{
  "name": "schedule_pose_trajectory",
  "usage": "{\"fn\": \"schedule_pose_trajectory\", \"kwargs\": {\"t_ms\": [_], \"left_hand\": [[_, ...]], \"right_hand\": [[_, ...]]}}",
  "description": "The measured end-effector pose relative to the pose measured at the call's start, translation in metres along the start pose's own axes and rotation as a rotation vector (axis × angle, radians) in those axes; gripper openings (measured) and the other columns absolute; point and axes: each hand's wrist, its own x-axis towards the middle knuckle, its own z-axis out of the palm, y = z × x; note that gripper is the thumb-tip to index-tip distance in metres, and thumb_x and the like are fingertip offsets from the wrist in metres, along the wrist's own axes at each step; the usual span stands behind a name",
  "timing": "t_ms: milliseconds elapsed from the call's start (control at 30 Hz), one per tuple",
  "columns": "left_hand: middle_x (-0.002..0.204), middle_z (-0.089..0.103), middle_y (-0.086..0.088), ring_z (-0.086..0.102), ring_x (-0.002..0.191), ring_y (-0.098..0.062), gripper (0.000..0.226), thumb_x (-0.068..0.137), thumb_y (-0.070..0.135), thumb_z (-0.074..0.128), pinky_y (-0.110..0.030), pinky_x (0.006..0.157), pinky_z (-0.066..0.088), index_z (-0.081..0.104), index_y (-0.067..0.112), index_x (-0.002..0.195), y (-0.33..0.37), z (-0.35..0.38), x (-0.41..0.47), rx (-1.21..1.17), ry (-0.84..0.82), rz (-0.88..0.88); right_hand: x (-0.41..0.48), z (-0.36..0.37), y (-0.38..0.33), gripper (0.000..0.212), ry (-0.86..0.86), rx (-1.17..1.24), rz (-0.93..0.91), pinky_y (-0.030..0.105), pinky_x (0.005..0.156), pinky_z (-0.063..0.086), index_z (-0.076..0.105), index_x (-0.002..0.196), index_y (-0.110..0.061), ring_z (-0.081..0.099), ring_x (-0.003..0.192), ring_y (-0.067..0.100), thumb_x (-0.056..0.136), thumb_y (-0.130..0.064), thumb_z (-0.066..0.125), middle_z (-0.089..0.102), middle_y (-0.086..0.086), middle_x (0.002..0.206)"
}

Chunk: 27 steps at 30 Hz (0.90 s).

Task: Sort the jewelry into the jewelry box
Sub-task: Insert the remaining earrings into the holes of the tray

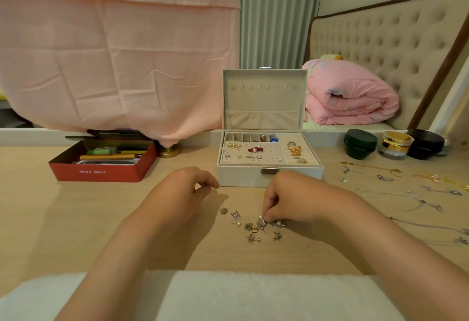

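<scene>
Right hand [286, 197]: fingertips [267, 215] pinched down on a small silver stud [261, 221] at the top of the loose earring pile [256, 232] on the desk [101, 219]. Left hand [182, 186] hovers beside, fingers loosely curled, nothing visible in them. Step judged: picking one earring for the box. Next calls for lifting it clear of its neighbours, then seating the post in a free hole of the perforated panel [266, 154]. Jewelry box [241, 176] stands open just beyond the hands, lid upright, pale lining, partly filled. Necklaces [380, 176] lie to the right, unsorted.
</scene>
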Motion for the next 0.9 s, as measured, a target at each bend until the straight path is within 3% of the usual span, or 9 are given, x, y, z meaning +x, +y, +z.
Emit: {"fn": "schedule_pose_trajectory", "kwargs": {"t_ms": [167, 367, 433, 533, 633, 767, 900], "left_hand": [[0.100, 0.063, 0.020, 0.054, 0.088, 0.002, 0.018, 0.090, 0.042, 0.067, -0.018, 0.077, 0.043, 0.072, 0.041, 0.107, 0.001, 0.009, -0.002, -0.033, -0.144, 0.007], [0.090, 0.069, 0.021, 0.059, 0.083, 0.002, 0.008, 0.085, 0.035, 0.075, -0.023, 0.078, 0.050, 0.078, 0.039, 0.091, 0.002, 0.018, 0.002, -0.050, -0.144, -0.015], [0.084, 0.071, 0.019, 0.059, 0.081, 0.003, 0.005, 0.085, 0.034, 0.075, -0.020, 0.073, 0.048, 0.079, 0.036, 0.088, 0.003, 0.020, 0.003, -0.176, -0.102, -0.044], [0.082, 0.074, 0.009, 0.064, 0.072, -0.005, 0.006, 0.088, 0.027, 0.073, -0.017, 0.069, 0.050, 0.079, 0.025, 0.088, 0.014, 0.020, -0.001, -0.556, -0.016, -0.091], [0.080, 0.073, 0.002, 0.059, 0.064, -0.007, 0.010, 0.092, 0.018, 0.068, -0.013, 0.053, 0.043, 0.075, 0.010, 0.092, 0.035, 0.020, -0.004, -0.898, 0.007, -0.149], [0.083, 0.074, 0.003, 0.060, 0.066, -0.008, 0.011, 0.094, 0.022, 0.065, -0.020, 0.057, 0.040, 0.072, 0.015, 0.090, 0.046, 0.018, 0.000, -1.001, 0.005, -0.165], [0.077, 0.072, 0.009, 0.061, 0.070, -0.007, 0.011, 0.093, 0.026, 0.066, -0.020, 0.060, 0.041, 0.072, 0.021, 0.085, 0.055, 0.011, 0.010, -1.005, 0.017, -0.159]], "right_hand": [[0.002, 0.003, 0.001, 0.006, 0.063, -0.031, -0.014, 0.030, 0.081, 0.059, 0.078, 0.084, -0.027, 0.067, 0.077, 0.000, 0.088, -0.029, 0.074, 0.071, -0.020, 0.076], [0.007, 0.004, 0.003, 0.007, 0.208, 0.048, -0.051, 0.034, 0.080, 0.058, 0.074, 0.086, -0.030, 0.066, 0.075, 0.001, 0.089, -0.028, 0.069, 0.072, -0.015, 0.078], [0.009, 0.006, 0.004, 0.006, 0.297, 0.096, -0.087, 0.031, 0.079, 0.057, 0.073, 0.093, -0.032, 0.065, 0.077, 0.000, 0.091, -0.028, 0.070, 0.070, -0.015, 0.084], [0.008, 0.008, 0.000, 0.021, 0.370, 0.266, -0.156, 0.022, 0.071, 0.051, 0.071, 0.104, -0.038, 0.061, 0.072, -0.003, 0.087, -0.028, 0.077, 0.067, -0.020, 0.093], [0.006, 0.005, -0.008, 0.026, 0.421, 0.496, -0.223, 0.029, 0.066, 0.058, 0.075, 0.101, -0.039, 0.064, 0.068, 0.013, 0.084, -0.021, 0.082, 0.072, -0.019, 0.093], [0.000, -0.004, -0.015, 0.021, 0.506, 0.598, -0.255, 0.039, 0.072, 0.059, 0.080, 0.091, -0.034, 0.068, 0.072, 0.025, 0.082, -0.015, 0.082, 0.076, -0.013, 0.084], [-0.005, -0.015, -0.016, 0.020, 0.526, 0.671, -0.251, 0.024, 0.070, 0.055, 0.081, 0.096, -0.025, 0.065, 0.068, 0.017, 0.080, -0.014, 0.084, 0.075, -0.014, 0.075]]}}
